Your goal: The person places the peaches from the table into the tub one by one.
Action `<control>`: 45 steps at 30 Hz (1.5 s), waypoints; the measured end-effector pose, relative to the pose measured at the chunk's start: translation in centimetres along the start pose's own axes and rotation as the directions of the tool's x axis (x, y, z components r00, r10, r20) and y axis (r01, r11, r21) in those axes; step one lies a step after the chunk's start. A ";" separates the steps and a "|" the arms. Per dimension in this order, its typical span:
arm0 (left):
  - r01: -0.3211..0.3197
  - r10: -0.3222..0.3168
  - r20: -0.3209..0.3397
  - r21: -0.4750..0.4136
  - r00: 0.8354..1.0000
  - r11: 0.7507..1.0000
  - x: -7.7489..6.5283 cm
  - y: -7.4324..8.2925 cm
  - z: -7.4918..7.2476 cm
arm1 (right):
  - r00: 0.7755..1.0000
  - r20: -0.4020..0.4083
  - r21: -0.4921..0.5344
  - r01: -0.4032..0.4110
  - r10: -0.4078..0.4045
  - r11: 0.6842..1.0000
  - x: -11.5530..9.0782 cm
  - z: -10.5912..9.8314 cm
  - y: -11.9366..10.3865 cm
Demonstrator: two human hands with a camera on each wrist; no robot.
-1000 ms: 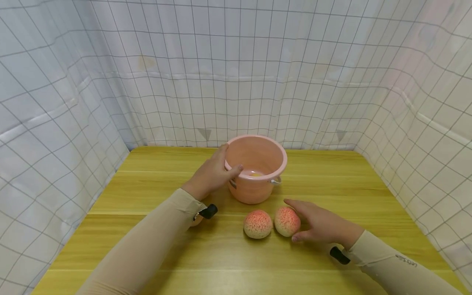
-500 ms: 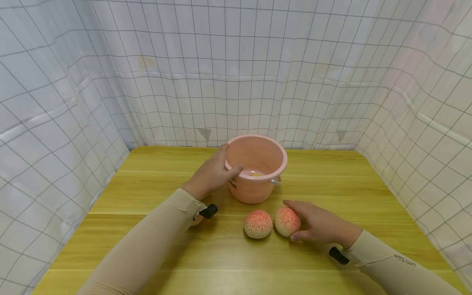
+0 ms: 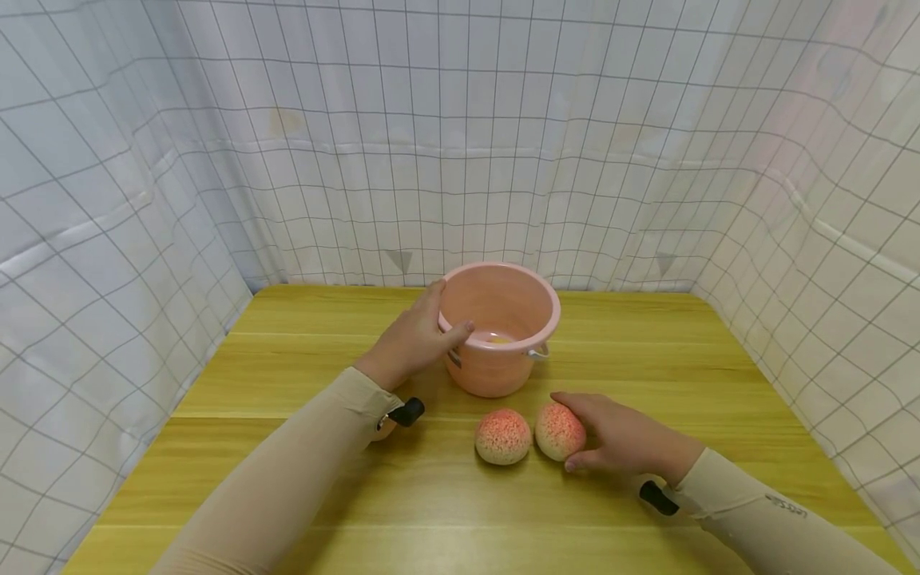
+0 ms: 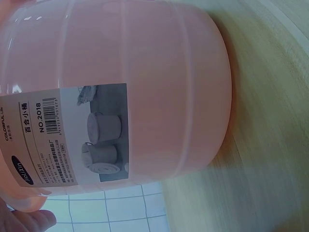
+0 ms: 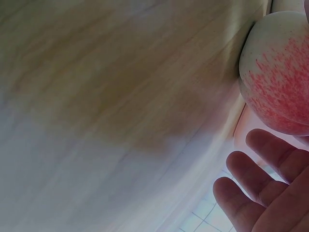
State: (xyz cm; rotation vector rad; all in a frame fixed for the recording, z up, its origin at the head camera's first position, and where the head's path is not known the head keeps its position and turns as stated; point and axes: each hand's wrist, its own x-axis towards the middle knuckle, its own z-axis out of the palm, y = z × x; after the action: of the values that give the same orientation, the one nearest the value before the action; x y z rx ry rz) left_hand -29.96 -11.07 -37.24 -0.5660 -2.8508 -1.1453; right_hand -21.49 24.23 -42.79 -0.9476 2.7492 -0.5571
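Note:
A pink bucket (image 3: 496, 371) stands upright near the middle of the table, its printed label (image 4: 67, 135) facing the left wrist camera. My left hand (image 3: 413, 335) grips the rim at its left side, thumb over the inside and fingers outside. In front of the bucket lie two peaches with red speckles, the left peach (image 3: 502, 438) and the right peach (image 3: 560, 432). My right hand (image 3: 625, 435) holds the right peach between thumb and forefinger as it rests on the table. The other fingers (image 5: 239, 198) of that hand stretch loosely beside it.
Something small and yellow (image 3: 499, 339) lies at the bottom of the bucket. A pale round thing (image 3: 384, 430), mostly hidden, lies beneath my left wrist. White gridded curtain (image 3: 496, 160) closes off the back and sides of the wooden table (image 3: 647, 343).
The right thumb and forefinger have drawn slightly closer around the right peach. My left hand, the bucket and the left peach stay where they were.

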 end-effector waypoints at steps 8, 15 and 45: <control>-0.020 0.020 -0.013 0.020 1.000 1.000 0.1 0.0 0.1 | 1.000 -0.009 0.001 0.021 -0.021 1.000 0.0 -0.3 -0.2; -0.010 0.010 -0.013 0.021 1.000 1.000 0.1 0.0 0.0 | 1.000 -0.002 0.009 0.023 -0.023 1.000 0.1 -0.3 -0.3; -0.004 0.004 0.000 -0.004 1.000 1.000 0.0 0.0 0.0 | 1.000 0.007 0.044 0.024 -0.025 0.999 0.5 0.3 0.0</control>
State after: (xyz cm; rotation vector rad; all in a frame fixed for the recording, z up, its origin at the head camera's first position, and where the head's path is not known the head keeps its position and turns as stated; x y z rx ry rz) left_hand -29.98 -11.06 -37.27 -0.5710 -2.8468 -1.1503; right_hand -21.82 23.79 -43.03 -0.9727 2.7107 -0.6134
